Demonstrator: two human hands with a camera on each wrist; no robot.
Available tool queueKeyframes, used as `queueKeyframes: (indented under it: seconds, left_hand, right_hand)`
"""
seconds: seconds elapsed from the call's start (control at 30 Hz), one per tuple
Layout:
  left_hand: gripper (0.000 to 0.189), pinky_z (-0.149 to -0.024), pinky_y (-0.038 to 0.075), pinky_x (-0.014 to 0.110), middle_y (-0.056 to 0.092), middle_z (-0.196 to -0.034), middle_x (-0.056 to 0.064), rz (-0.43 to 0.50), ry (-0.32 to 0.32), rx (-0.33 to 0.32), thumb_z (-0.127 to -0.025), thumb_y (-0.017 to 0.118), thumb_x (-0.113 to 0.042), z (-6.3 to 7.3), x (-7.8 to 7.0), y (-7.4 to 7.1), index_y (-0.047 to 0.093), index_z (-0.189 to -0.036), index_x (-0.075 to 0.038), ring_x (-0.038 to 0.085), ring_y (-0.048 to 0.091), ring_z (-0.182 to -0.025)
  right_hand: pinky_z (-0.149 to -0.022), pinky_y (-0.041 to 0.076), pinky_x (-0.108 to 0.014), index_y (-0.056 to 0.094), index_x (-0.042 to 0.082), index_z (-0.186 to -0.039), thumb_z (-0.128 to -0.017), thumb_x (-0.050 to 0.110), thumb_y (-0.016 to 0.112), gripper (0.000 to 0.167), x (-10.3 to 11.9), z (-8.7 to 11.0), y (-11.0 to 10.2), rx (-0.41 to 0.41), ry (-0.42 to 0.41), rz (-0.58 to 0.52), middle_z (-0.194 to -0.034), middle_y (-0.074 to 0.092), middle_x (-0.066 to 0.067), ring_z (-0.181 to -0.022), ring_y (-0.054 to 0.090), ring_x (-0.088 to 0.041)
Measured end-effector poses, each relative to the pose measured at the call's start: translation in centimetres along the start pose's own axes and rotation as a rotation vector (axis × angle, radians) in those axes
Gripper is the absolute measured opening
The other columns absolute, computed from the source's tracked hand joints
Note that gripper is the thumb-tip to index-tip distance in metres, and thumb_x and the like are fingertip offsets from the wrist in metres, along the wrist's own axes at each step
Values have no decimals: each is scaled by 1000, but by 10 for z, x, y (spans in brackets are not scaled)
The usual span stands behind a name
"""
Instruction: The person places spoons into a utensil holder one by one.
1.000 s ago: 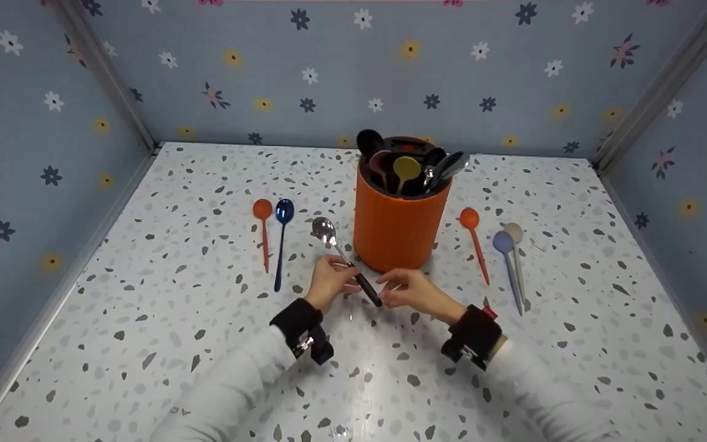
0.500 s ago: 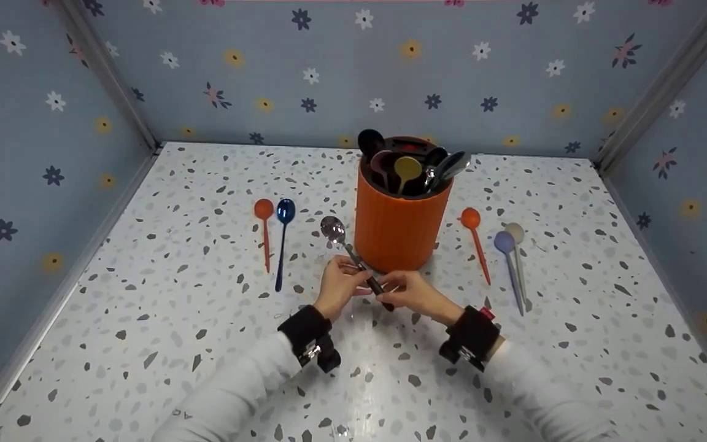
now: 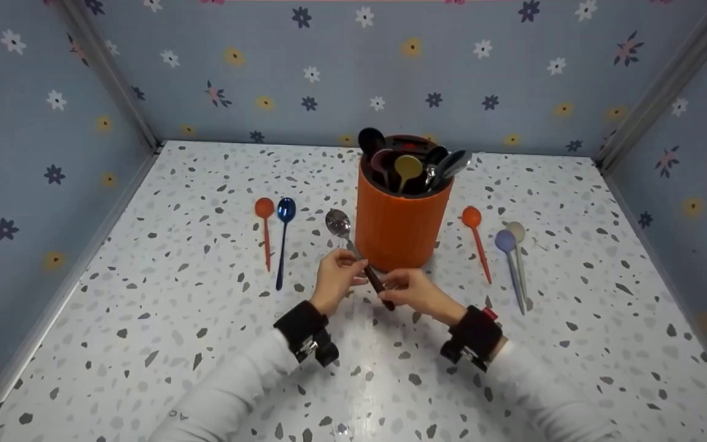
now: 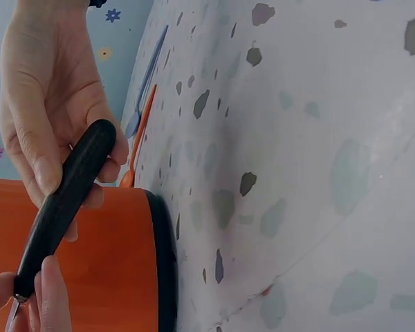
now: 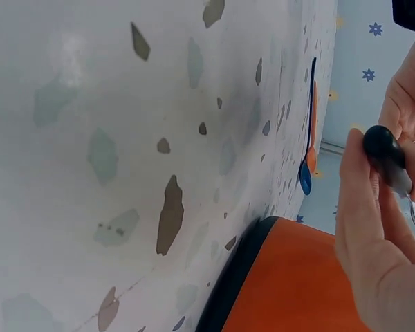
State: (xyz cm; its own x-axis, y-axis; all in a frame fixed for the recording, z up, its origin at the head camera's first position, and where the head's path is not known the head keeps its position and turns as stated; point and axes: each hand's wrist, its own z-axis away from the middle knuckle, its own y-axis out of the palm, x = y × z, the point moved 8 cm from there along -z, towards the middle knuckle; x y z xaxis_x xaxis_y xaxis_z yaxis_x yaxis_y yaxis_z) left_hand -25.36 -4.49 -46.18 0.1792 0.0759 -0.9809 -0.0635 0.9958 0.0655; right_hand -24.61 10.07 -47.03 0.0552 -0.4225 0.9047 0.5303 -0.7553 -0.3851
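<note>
A metal spoon with a dark handle slants in front of the orange utensil holder, its shiny bowl pointing up and left. My left hand pinches it where the handle meets the metal neck. Near the handle's butt end, the thumb and fingers of my right hand hold it. In the left wrist view, the black handle runs between both hands, with the right thumb lying along one side. The rounded handle end faces the camera in the right wrist view; the bowl is partly hidden there.
Several utensils, including a yellow spoon, stand in the holder. On the left of the speckled table lie a red spoon and a blue spoon. To the right lie an orange spoon, a purple spoon and a beige spoon.
The metal spoon has moved slightly right. My right hand, at first beside the handle's end, now holds it. My left hand moved right, then a little back left.
</note>
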Motion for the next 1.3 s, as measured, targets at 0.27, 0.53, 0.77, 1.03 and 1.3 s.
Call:
queueKeyframes:
  seconds: [0.27,0.53,0.77,1.03,1.3]
  left_hand:
    - [8,-64,62,23,61,-83,6,46,70,-9,-93,59,6,-1,-23,-3,57,-99,10,6,62,-65]
    - [5,-62,60,21,63,-81,5,37,175,8,-95,59,4,4,-64,-2,59,-97,8,6,61,-65]
    - [10,-62,60,20,61,-81,4,36,273,6,-94,59,4,6,-102,0,60,-101,10,6,61,-65]
    - [9,-64,59,19,62,-82,4,35,330,-9,-95,60,1,6,-139,3,62,-101,8,7,60,-65]
    - [9,-68,58,23,61,-83,3,34,389,-28,-96,60,0,2,-170,7,63,-103,5,9,59,-68]
  right_hand:
    - [-79,57,-24,64,-9,-119,-93,9,65,31,16,3,-10,-26,-30,-2,-108,69,-21,-89,62,-11]
    - [-81,56,-21,65,-9,-118,-93,6,65,30,47,5,-24,-54,-118,13,-111,69,-24,-95,66,-18]
    - [-80,56,-20,66,-10,-114,-91,4,68,27,81,7,-39,-139,-192,80,-111,69,-25,-100,67,-32]
    - [-88,58,-32,66,-9,-116,-90,4,69,29,111,8,-57,-221,-232,104,-112,69,-25,-101,67,-34]
    - [-78,55,-17,65,-9,-120,-91,1,68,31,135,5,-74,-274,-243,92,-113,69,-26,-88,68,-15]
